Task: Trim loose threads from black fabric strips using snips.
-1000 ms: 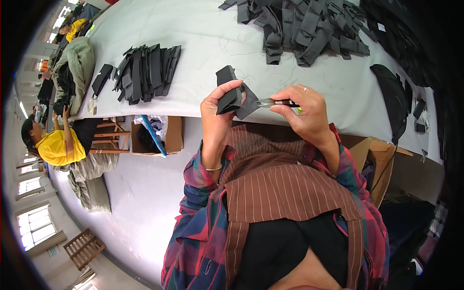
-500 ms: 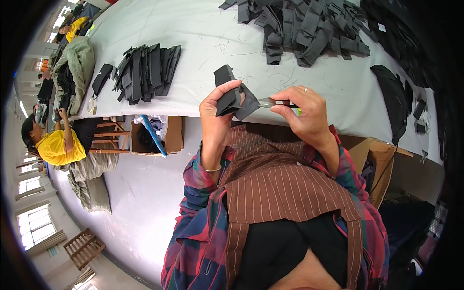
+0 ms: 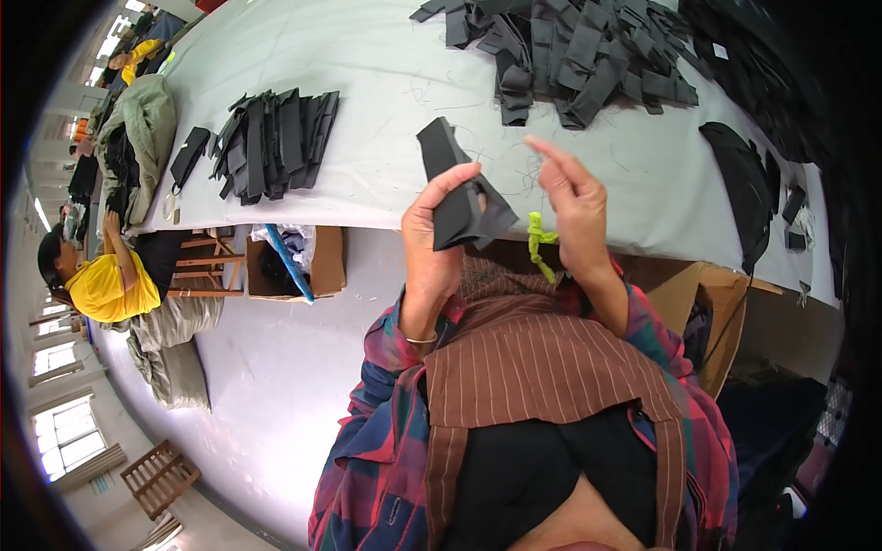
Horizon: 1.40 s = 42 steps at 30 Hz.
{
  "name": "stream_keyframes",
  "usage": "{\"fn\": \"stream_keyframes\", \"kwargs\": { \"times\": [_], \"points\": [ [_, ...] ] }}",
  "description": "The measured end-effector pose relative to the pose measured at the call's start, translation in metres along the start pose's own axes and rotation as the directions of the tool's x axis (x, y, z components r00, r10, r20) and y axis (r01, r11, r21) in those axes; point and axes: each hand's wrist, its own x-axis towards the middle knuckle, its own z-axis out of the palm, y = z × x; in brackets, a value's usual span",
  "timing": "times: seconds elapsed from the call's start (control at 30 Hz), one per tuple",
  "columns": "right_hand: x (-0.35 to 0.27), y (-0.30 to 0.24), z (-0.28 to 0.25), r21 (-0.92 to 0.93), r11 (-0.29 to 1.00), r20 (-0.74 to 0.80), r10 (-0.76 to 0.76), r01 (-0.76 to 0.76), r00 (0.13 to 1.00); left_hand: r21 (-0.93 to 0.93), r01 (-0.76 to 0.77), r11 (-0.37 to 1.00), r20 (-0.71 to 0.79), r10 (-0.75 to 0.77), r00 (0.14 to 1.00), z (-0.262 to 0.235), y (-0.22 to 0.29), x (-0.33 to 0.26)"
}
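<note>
My left hand (image 3: pixel 435 220) grips a folded dark grey fabric strip (image 3: pixel 445 147) upright between thumb and fingers, with a loose flap (image 3: pixel 497 219) of it sticking out to the right. To the right of the fabric and apart from it is my right hand (image 3: pixel 577 207). Its index finger points up and away, and the other fingers are partly hidden. A knotted yellow-green strip (image 3: pixel 539 250) hangs against its palm side. The thread snips seen in that hand half a second ago are hidden from view now, probably within the palm.
A row of dark fabric strips (image 3: pixel 277 147) lies on the white table (image 3: pixel 386 92) at left. A bigger loose pile (image 3: pixel 593 60) is at the far side, black pieces (image 3: pixel 742 184) at right. An open carton (image 3: pixel 329 262) stands below the table edge. A person in yellow (image 3: pixel 115 286) works at left.
The snips' tips have left the fabric's flap and no longer show. My right hand has turned, its index finger now raised. My left hand and the fabric have moved slightly right and nearer.
</note>
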Motion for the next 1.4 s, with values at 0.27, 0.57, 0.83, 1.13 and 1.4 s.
{"fn": "stream_keyframes", "kwargs": {
  "times": [0.27,0.57,0.83,1.13,1.4],
  "points": [
    [-0.005,-0.017,-0.019,-0.265,0.892,0.340,-0.270,0.367,0.901,0.086,-0.082,0.993,-0.015,0.083,0.996,-0.016,0.010,0.005],
    [-0.005,-0.019,-0.014,-0.443,0.668,0.418,-0.436,0.598,0.797,0.063,-0.066,0.996,-0.013,0.067,0.998,-0.019,0.009,0.001],
    [-0.006,-0.017,-0.009,-0.484,0.600,0.432,-0.469,0.637,0.770,0.051,-0.071,0.996,-0.086,0.076,0.993,-0.011,0.011,0.002],
    [0.001,-0.021,-0.007,-0.451,0.656,0.387,-0.466,0.605,0.795,0.025,-0.016,1.000,-0.075,0.018,0.997,-0.019,0.012,0.004],
    [-0.001,-0.035,-0.002,-0.313,0.814,0.469,-0.316,0.489,0.825,-0.136,0.418,0.898,0.138,-0.400,0.906,0.007,0.042,-0.013]
  ]
}}
